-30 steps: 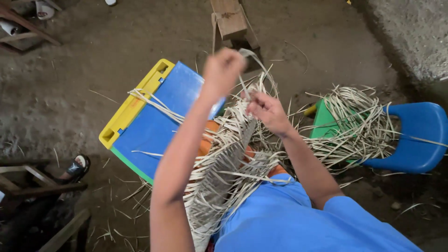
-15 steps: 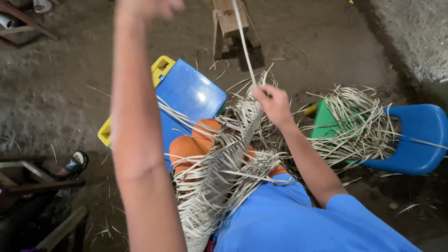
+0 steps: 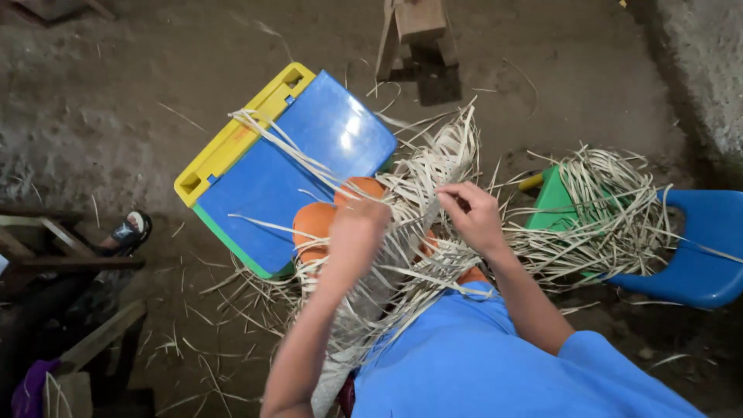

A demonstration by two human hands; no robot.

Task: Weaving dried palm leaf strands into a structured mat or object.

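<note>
Person seated, woven strip mat (image 3: 387, 271) lying across the lap over orange-clad knees (image 3: 313, 224), loose pale strips fanning out at its far end. Left hand (image 3: 357, 224) down on the weave near the knees, fingers curled into the strips; motion-blurred, so whether its grip is closed on a strip cannot be told. Right hand (image 3: 474, 213) at the mat's upper edge, its grip pinched closed on a thin strip (image 3: 447, 190). Blue and yellow plastic chair (image 3: 271, 166) tipped on the dirt floor (image 3: 116, 101) just left of the knees, a few strips draped over it. Pile of loose strips (image 3: 604, 217) heaped on a green stool (image 3: 553, 205) beside a blue plastic chair (image 3: 700, 255) to the right. Wooden stool (image 3: 418, 31) at top. Sandalled foot (image 3: 128, 231) of another person at left.
</note>
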